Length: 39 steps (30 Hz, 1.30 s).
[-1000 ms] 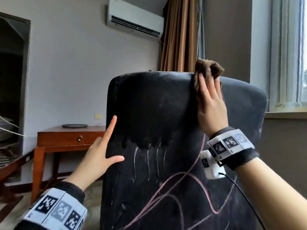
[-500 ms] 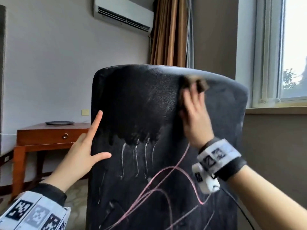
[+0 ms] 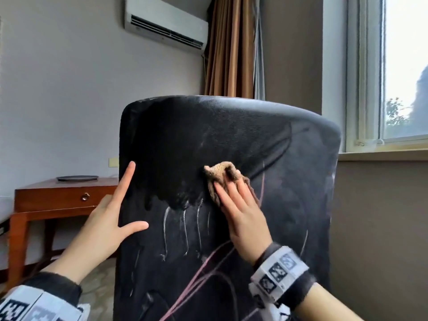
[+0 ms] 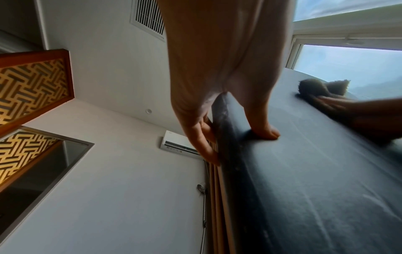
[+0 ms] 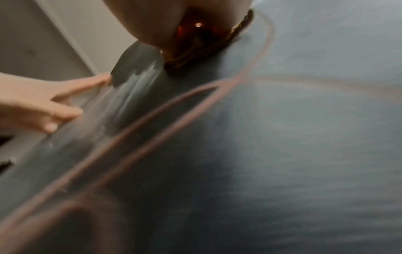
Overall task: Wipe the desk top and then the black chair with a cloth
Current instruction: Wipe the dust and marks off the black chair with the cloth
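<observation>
Your right hand (image 3: 243, 214) presses the cloth (image 3: 222, 176) flat-fingered against the black chair (image 3: 289, 181); the cloth bunches just beyond your fingertips. Your left hand (image 3: 108, 225), fingers extended, straddles the chair's edge. Spread the cloth under your palm and overlap strokes across the pink lines (image 3: 203, 279).

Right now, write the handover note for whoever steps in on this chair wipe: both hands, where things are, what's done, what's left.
Left hand: open, index finger along the left edge of the black padded chair back, thumb lying on its rear face, bracing it.
Right hand: flat, straight fingers pressing the bunched brown cloth against the middle of the chair back.
Done: the upper left of the back looks wet and dark, with drip runs below it.
Left: pink scribble lines on the lower half and the greyish right side look unwiped. The desk top is not identifiable in these views, so check it.
</observation>
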Each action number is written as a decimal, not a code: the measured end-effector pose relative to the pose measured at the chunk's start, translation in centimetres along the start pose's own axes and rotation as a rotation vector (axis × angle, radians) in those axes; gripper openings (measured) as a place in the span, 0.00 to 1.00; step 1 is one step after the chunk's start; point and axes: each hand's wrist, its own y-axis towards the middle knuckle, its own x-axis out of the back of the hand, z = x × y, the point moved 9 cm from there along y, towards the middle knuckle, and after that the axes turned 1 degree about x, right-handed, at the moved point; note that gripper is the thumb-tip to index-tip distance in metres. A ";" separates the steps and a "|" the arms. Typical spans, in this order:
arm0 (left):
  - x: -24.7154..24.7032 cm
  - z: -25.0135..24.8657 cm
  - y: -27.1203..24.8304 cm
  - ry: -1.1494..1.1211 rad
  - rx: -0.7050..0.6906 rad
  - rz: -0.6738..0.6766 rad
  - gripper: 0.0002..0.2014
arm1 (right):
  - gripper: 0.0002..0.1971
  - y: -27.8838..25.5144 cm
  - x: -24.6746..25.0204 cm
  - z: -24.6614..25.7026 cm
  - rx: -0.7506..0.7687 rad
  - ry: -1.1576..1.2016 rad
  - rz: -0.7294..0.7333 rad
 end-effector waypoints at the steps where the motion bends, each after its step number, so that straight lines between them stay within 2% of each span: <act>1: 0.1 0.0 0.0 -0.002 0.002 -0.005 0.59 | 0.29 0.2 0.6 -1.2 0.047 -0.034 0.018; 3: 0.0 0.1 0.0 -0.002 0.006 0.002 0.59 | 0.27 1.6 2.6 -4.8 -0.030 -0.056 -0.040; 5: 0.0 0.0 0.1 0.001 0.015 -0.008 0.59 | 0.28 3.0 4.3 -7.6 -0.245 0.013 -0.171; 7: 0.0 -0.1 -0.2 -0.001 0.016 -0.012 0.59 | 0.31 2.8 3.2 -6.7 -0.405 0.087 -0.244; 8: 0.0 -0.2 -0.4 0.000 0.017 -0.013 0.59 | 0.33 2.0 2.1 -4.9 -0.407 0.099 -0.242; 11: 0.1 -0.2 -0.5 0.007 0.034 0.000 0.59 | 0.32 -2.1 -1.5 1.7 -0.151 0.077 -0.064; 14: 0.1 -0.2 -0.5 0.020 0.040 0.018 0.58 | 0.27 -2.4 -0.6 1.2 0.071 -0.016 0.084; 15: -0.2 0.0 -0.8 0.025 0.055 0.049 0.58 | 0.26 -0.9 0.2 0.0 0.067 -0.019 0.087; 17: -1.5 1.0 -1.9 0.025 0.098 0.133 0.60 | 0.25 3.1 2.3 -2.3 -0.035 -0.030 -0.002; 19: -2.7 2.3 -3.4 -0.044 0.114 0.173 0.61 | 0.26 5.7 3.0 -2.2 -0.109 -0.013 -0.069; 20: -2.9 2.9 -3.8 -0.095 0.109 0.165 0.62 | 0.26 5.8 2.4 -1.1 -0.092 0.008 -0.071; 22: -3.2 3.8 -4.3 -0.174 0.103 0.145 0.62 | 0.26 3.5 -0.4 2.8 0.034 0.043 -0.013; 25: -3.4 4.6 -4.5 -0.225 0.105 0.126 0.62 | 0.25 -3.1 -5.1 9.0 0.229 0.055 0.152; 27: -3.4 5.1 -4.7 -0.248 0.114 0.123 0.62 | 0.27 -4.8 -6.0 10.6 0.294 0.064 0.241; 29: -3.3 5.4 -4.8 -0.237 0.131 0.115 0.62 | 0.28 -2.9 -5.5 10.3 0.304 0.082 0.264; 32: -3.4 5.4 -5.0 -0.220 0.149 0.103 0.62 | 0.29 3.4 -3.4 8.4 0.153 0.055 0.140; 34: -3.6 5.4 -5.1 -0.190 0.160 0.099 0.63 | 0.29 5.2 -3.1 8.6 0.091 0.037 0.092; 36: -3.6 5.4 -5.2 -0.205 0.164 0.087 0.63 | 0.28 3.6 -4.5 10.4 0.131 0.067 0.109; 39: -3.6 5.6 -5.2 -0.192 0.159 0.090 0.63 | 0.28 -2.0 -7.5 13.4 0.287 0.102 0.257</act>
